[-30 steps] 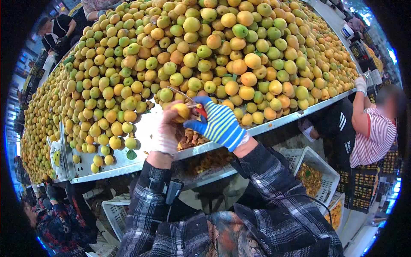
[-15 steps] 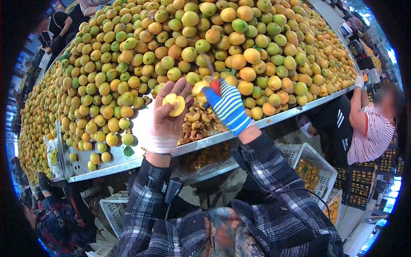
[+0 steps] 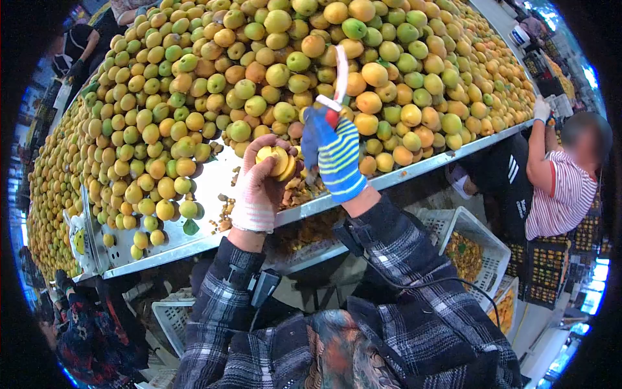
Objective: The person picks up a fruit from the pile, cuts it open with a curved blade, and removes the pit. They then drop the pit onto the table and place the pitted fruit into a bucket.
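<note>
My left hand (image 3: 254, 188), in a thin white glove, holds two cut apricot halves (image 3: 277, 161) with the pale flesh showing. Right beside it, my right hand (image 3: 332, 157) in a blue, yellow and white striped glove grips a small knife (image 3: 337, 76) with a red handle, its blade pointing up over the fruit. Both hands hover above a small heap of brown pits (image 3: 299, 187) on the metal table (image 3: 194, 243). A huge pile of yellow, orange and green apricots (image 3: 272, 71) fills the table behind.
White plastic crates (image 3: 476, 249) with cut fruit stand below the table's right side. A person in a red striped shirt (image 3: 560, 194) works at the right edge. Other people stand at the far left. Loose apricots (image 3: 155, 217) lie near the table's front edge.
The whole apricot at the knife was split; my left hand now holds the halves together. My right hand rose and turned the knife blade upward.
</note>
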The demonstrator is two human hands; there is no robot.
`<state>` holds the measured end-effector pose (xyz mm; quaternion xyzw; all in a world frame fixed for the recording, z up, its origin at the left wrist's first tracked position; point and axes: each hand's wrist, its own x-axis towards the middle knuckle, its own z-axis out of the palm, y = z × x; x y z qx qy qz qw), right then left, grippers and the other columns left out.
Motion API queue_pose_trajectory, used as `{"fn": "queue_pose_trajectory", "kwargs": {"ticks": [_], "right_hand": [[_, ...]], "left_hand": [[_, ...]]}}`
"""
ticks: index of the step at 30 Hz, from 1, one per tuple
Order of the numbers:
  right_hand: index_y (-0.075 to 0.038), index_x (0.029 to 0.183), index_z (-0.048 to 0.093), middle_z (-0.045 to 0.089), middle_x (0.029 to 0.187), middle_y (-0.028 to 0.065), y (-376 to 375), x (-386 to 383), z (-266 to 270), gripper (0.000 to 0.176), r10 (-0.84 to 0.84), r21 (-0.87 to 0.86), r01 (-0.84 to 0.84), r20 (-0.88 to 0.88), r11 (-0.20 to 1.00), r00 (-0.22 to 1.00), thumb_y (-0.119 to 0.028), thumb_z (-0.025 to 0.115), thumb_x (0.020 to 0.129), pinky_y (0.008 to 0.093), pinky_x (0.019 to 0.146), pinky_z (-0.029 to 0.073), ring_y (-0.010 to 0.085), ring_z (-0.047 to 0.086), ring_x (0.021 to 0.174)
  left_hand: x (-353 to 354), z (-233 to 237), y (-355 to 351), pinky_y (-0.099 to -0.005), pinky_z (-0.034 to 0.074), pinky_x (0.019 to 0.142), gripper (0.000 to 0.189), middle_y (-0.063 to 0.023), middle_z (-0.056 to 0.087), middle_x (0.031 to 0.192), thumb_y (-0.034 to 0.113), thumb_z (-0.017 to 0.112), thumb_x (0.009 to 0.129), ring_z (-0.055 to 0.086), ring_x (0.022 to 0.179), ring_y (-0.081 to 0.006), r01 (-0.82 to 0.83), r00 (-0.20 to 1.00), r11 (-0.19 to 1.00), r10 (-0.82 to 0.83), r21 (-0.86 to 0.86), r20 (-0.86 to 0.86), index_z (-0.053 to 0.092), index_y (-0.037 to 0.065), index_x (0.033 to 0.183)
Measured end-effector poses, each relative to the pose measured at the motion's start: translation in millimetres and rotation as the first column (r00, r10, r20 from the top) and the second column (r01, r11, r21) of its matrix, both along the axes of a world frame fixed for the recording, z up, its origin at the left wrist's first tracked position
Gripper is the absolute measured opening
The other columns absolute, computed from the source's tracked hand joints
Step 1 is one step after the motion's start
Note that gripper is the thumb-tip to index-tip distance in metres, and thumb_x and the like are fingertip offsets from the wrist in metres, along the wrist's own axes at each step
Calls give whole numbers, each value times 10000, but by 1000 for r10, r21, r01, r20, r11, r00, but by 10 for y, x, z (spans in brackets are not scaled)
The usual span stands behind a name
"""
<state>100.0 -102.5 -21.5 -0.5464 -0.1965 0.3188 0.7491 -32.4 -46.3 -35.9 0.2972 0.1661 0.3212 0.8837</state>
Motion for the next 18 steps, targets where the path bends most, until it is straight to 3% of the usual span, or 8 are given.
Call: {"fn": "queue_pose_trajectory", "kwargs": {"ticks": [1,3,5,10,12,14,16,18], "right_hand": [[-10,853,627,579,640,-17,2,29,-5,168,-68,68,65,34,996,997,-174,661,863,237,474,422,39,529,562],[-133,716,543,492,582,-66,45,91,48,223,32,298,49,-259,953,965,-223,623,904,213,404,327,28,447,465],[-172,703,510,450,564,-81,24,73,156,246,20,277,97,-391,956,920,-246,620,910,200,386,280,22,405,439],[-170,699,495,410,545,-93,47,64,107,274,-10,282,104,-316,954,949,-282,609,922,201,379,251,7,380,442],[-161,692,480,393,546,-95,69,52,69,290,-220,201,213,9,956,976,-278,605,926,214,389,246,6,366,457],[-158,697,474,392,541,-90,58,63,69,294,-216,176,217,-25,960,976,-289,604,925,226,389,253,14,371,454],[-153,707,462,392,531,-79,38,63,81,303,-210,121,221,-93,968,973,-313,601,924,248,389,268,29,380,448],[-160,710,448,391,518,-71,61,92,80,312,-193,128,232,-262,964,945,-330,603,920,246,382,271,38,391,442]], "left_hand": [[16,-16,-37,-428,494,915,348,-136,531,1095,84,518,850,556,1073,-278,29,999,999,-30,39,14,448,35,1188],[68,-9,-133,-413,503,882,291,-122,533,1087,102,506,862,562,1046,-260,32,999,999,-31,36,-19,462,43,1144],[91,24,-211,-396,509,836,234,-112,532,1085,164,510,896,563,1009,-243,66,995,997,-63,35,-75,479,61,1104],[220,46,-346,-356,536,716,518,-40,562,912,602,463,896,592,837,-182,23,974,1000,-20,9,-225,513,91,969],[267,21,-372,-339,527,686,504,-51,559,908,582,455,910,592,789,-178,-18,968,999,29,45,-247,512,83,957],[310,-74,-373,-322,518,656,492,-63,555,903,561,446,925,591,741,-174,-64,960,994,84,85,-267,511,74,944],[355,-179,-393,-250,454,669,493,-27,544,857,545,441,938,519,708,-112,-163,893,902,307,399,-329,539,64,908],[358,-180,-449,-233,438,664,514,-8,529,829,574,451,921,499,720,-99,-175,881,913,312,369,-355,545,69,914]]}}
